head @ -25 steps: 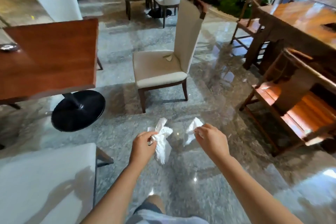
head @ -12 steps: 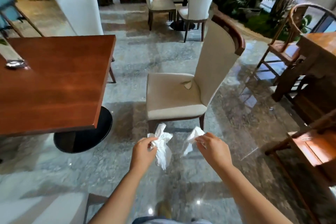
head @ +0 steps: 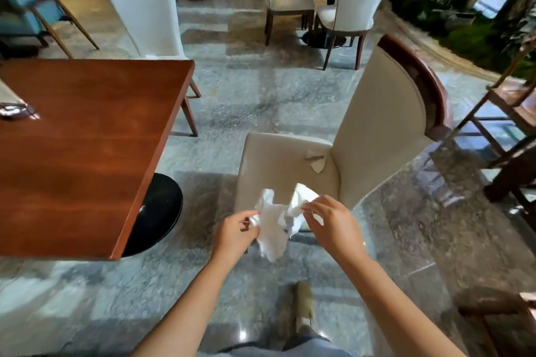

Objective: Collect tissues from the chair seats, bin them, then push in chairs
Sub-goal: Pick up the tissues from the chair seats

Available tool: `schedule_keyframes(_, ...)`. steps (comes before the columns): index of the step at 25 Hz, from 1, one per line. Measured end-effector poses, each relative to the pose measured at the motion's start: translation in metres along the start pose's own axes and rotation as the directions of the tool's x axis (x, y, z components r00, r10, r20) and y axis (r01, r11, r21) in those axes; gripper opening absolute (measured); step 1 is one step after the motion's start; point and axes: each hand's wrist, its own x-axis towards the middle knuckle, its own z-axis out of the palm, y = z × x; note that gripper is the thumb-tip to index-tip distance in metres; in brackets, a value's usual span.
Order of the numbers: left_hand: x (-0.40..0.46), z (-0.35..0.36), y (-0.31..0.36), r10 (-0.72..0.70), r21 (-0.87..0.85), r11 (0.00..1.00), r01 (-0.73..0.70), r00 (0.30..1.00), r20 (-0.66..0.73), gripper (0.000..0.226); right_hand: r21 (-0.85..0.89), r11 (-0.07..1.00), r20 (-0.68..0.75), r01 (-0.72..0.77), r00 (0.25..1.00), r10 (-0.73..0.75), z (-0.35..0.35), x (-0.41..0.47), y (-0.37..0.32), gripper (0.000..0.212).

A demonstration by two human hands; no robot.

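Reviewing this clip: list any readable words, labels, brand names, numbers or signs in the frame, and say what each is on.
None: no text can be read anywhere in this frame.
The tissues held in both hands are plain white.
The wooden table and the cream chair carry no label.
The small object at the table's left edge is too blurred to read.

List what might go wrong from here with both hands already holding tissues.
1. Both the left hand and right hand pinch tissues loosely; the hanging wad may well drop on the floor.
2. One tissue lies at the back of the chair seat; with both hands full, reaching for it could let the held ones slip.
3. No bin is in view, so the load may need carrying some way.
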Motion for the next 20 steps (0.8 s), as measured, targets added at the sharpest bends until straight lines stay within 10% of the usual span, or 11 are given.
schedule_keyframes(5, 0.074, 0.044, 0.067, -0.111, -0.383, 0.918, 0.104, 0.994, 0.003, 0.031, 0.021, 0.992, 0.035, 0.121, 0.992, -0.121, -0.005, 0.093, 0.033, 0.011)
schedule_keyframes(10, 0.121, 0.051, 0.094, -0.252, -0.739, 0.606, 0.294, 0.952, 0.173, 0.019, 0.079, 0.972, 0.063, 0.22, 0.972, -0.225, 0.003, 0.15, 0.051, 0.007)
schedule_keyframes(20, 0.189, 0.056, 0.105, -0.27, -0.741, 0.598, 0.305, 0.947, 0.172, 0.021, 0.083, 0.972, 0.054, 0.219, 0.973, -0.224, 0.034, 0.202, 0.069, 0.009)
